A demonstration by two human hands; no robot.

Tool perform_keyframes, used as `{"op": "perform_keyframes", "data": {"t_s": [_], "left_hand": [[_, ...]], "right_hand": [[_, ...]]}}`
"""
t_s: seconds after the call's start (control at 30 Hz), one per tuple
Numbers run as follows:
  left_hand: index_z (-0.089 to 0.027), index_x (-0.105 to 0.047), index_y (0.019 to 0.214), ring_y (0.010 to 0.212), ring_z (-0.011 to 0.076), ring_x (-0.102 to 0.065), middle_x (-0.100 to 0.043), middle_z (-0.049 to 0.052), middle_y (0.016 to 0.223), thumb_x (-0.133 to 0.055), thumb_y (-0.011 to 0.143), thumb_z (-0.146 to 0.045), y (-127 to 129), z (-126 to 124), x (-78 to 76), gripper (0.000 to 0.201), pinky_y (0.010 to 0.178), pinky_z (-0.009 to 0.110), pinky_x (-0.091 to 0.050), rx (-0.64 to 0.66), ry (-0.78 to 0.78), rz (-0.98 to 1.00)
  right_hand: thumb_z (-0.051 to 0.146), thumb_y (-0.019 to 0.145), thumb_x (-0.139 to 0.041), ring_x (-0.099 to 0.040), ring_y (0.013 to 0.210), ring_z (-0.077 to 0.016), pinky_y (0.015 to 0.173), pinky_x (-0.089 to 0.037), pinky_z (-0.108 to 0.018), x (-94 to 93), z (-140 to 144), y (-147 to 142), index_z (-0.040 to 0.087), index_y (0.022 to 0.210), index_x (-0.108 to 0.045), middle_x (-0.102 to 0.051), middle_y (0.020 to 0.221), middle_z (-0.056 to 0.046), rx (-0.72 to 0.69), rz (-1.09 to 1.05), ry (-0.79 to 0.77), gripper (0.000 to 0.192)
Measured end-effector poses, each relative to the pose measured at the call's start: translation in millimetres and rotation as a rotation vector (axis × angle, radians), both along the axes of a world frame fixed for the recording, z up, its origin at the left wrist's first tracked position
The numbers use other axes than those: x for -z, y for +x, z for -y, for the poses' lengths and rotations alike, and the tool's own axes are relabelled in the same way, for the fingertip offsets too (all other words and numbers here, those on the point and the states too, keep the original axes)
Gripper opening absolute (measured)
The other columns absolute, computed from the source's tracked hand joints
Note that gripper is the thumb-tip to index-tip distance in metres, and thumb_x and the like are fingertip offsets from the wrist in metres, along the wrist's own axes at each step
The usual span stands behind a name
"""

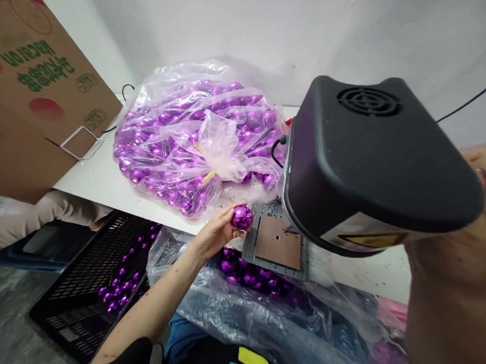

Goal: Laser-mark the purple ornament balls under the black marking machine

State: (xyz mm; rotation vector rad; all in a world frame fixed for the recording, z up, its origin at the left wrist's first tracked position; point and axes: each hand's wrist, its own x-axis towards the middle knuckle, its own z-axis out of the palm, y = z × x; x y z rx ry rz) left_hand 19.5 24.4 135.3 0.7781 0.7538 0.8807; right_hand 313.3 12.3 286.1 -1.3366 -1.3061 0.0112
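Observation:
My left hand (218, 232) pinches a shiny purple mirrored bauble (242, 218) between thumb and fingers. The bauble sits beside the left edge of a grey grid base (251, 245) that carries a brown square plate (278, 241) with a small dark hole. Above that base looms the black machine head (374, 156), with a round vent and a yellow warning label. At the far right, my right hand (485, 186) is behind the machine's right end. Its fingers are mostly hidden and blurred, so what it grips cannot be made out.
A large knotted clear bag (168, 118) of purple baubles lies on the white table (100, 182). More baubles (258, 275) rest in clear plastic (236, 306) over my lap. A black crate (66, 297) holds several. A cardboard box (39, 95) and another person's leg (41, 217) are at left.

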Motion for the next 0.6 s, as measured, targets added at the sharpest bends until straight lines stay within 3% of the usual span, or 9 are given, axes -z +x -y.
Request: {"op": "perform_keyframes", "data": {"t_s": [0.1,0.23,0.4,0.5,0.6], "left_hand": [[-0.022,-0.059,0.132,0.093,0.0166,-0.065,-0.068,0.006,0.112,-0.074,0.085,-0.045,17,6,8.4,0.054,0.075,0.025,-0.05,-0.02,0.112,-0.178],[-0.019,-0.06,0.129,0.103,0.0212,-0.063,-0.069,0.007,0.113,-0.078,0.082,-0.041,42,17,13.9,0.055,0.093,0.034,-0.049,0.01,0.352,-0.447],[-0.02,-0.062,0.123,0.108,0.027,-0.062,-0.069,0.009,0.117,-0.076,0.084,-0.041,61,20,20.7,0.047,0.099,0.043,-0.048,0.034,0.689,-0.741],[-0.019,-0.061,0.123,0.112,0.0284,-0.06,-0.067,0.011,0.123,-0.073,0.087,-0.036,67,18,19.9,0.042,0.101,0.045,-0.047,0.026,0.889,-0.835],[-0.018,-0.063,0.123,0.113,0.0295,-0.059,-0.066,0.012,0.122,-0.071,0.086,-0.033,73,16,15.4,0.04,0.099,0.045,-0.049,0.04,0.989,-0.941]], "right_hand": [[0.049,0.089,-0.06,-0.041,0.061,-0.0008,0.058,-0.03,-0.018,-5.0,0,-4,0.011,0.077,-0.059,-0.045,0.061,0.001,-0.037,-0.045,0.011,0.04],[0.052,0.089,-0.06,-0.04,0.06,-0.0007,0.056,-0.029,-0.016,-8.5,1,-8,0.011,0.077,-0.058,-0.045,0.06,0.001,-0.052,-0.049,0.028,0.043],[0.066,0.087,-0.056,-0.038,0.059,-0.0006,0.054,-0.028,-0.015,-9.8,2,-8,0.01,0.076,-0.057,-0.044,0.06,0.0,-0.062,-0.032,0.013,0.056],[0.07,0.086,-0.054,-0.035,0.06,-0.0006,0.054,-0.026,-0.015,-10.2,2,-7,0.011,0.076,-0.057,-0.04,0.06,0.0,-0.056,-0.029,0.001,0.06],[0.07,0.085,-0.055,-0.034,0.061,-0.0004,0.055,-0.025,-0.014,-10.1,2,-7,0.011,0.076,-0.058,-0.038,0.061,0.001,-0.064,-0.042,0.003,0.06]]}}
